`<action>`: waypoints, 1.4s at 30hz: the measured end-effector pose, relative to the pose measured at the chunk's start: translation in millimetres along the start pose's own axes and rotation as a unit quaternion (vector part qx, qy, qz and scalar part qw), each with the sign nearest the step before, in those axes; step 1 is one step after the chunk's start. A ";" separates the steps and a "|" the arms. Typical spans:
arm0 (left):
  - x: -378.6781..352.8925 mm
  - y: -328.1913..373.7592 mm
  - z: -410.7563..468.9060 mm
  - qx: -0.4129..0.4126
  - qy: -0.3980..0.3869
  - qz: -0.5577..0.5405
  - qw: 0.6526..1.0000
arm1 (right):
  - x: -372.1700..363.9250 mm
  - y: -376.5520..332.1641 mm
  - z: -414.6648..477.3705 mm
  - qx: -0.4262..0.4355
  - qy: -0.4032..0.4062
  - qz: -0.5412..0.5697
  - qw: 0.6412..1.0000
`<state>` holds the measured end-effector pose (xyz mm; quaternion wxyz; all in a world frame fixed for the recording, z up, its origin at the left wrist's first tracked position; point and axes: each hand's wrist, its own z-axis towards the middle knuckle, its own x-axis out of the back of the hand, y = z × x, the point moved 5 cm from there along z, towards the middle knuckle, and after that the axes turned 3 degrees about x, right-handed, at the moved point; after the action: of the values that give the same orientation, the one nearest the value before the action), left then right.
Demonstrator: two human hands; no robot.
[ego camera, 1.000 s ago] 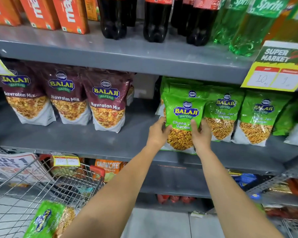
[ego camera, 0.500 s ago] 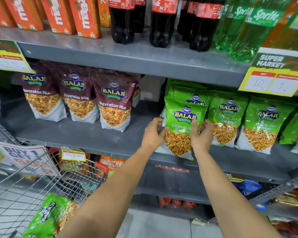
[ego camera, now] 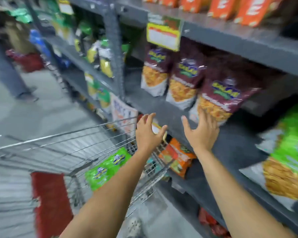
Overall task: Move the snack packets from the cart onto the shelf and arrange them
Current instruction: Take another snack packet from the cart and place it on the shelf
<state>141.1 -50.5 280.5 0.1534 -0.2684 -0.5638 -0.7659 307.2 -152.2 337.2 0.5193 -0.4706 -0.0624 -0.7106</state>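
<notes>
The view is blurred and swung to the left. My left hand (ego camera: 149, 133) hovers open above the far end of the wire cart (ego camera: 62, 143), fingers spread, holding nothing. My right hand (ego camera: 202, 132) is open in front of the grey shelf (ego camera: 162, 109), its fingers near the lower corner of a maroon snack packet (ego camera: 220, 98). Two green snack packets (ego camera: 107, 166) lie in the cart beneath my left forearm. More green packets (ego camera: 289, 162) stand on the shelf at the far right.
Two more maroon packets (ego camera: 184, 83) stand in a row on the shelf. Orange cartons (ego camera: 230, 7) fill the shelf above, with a yellow price tag (ego camera: 163, 36) hanging. Orange packets (ego camera: 177, 157) sit on the lower shelf. A person (ego camera: 9, 54) stands down the aisle at left.
Both hands have let go of the green packet on the shelf and moved left toward the cart. The view has swung left and down.
</notes>
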 end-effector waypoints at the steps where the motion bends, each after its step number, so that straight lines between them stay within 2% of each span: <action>1: 16.0 -30.8 2.3 0.035 0.016 0.011 0.999 | -30.1 -24.0 -9.4 0.019 -0.041 0.020 0.999; 4: 45.0 -98.0 0.5 0.103 0.043 0.061 0.992 | -97.5 -69.4 -38.4 0.055 -0.137 0.054 0.987; 6: 53.1 -149.5 -5.7 0.163 0.035 0.081 0.983 | -142.8 -95.0 -62.2 0.079 -0.178 0.016 0.981; 11: 46.6 -255.3 -37.8 0.294 -0.012 0.098 0.951 | -228.2 -115.6 -108.8 0.077 -0.272 -0.082 0.956; 14: 32.2 -296.3 -55.9 0.335 -0.050 0.114 0.934 | -266.7 -123.5 -139.8 0.136 -0.318 -0.091 0.934; 18: -3.4 -338.0 -73.7 0.406 -0.129 0.121 0.897 | -322.1 -118.8 -172.8 0.152 -0.394 -0.104 0.901; 21: -32.7 -366.4 -86.9 0.486 -0.166 0.055 0.856 | -363.2 -99.7 -196.0 0.095 -0.466 -0.087 0.875; 25: -56.3 -387.5 -96.5 0.515 -0.181 0.063 0.836 | -404.7 -63.3 -220.2 -0.067 -0.587 -0.058 0.805; 27: -59.7 -393.0 -92.3 0.516 -0.162 0.065 0.838 | -417.1 -53.1 -220.0 -0.122 -0.600 -0.048 0.789; 29: -63.9 -398.6 -87.9 0.522 -0.146 0.053 0.839 | -425.7 -45.7 -219.3 -0.153 -0.595 -0.028 0.788; 34: -74.6 -402.9 -76.7 0.539 -0.163 0.000 0.826 | -428.3 -41.4 -218.8 -0.127 -0.583 -0.048 0.801; 42: -57.5 -386.2 -67.5 0.507 -0.146 -0.030 0.849 | -412.0 -46.2 -212.2 -0.162 -0.584 -0.023 0.795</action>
<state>-36.0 4.2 -69.7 0.1609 -0.2448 -0.8976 -0.3294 149.5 26.2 -63.1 0.2840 -0.8718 -0.2484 -0.3125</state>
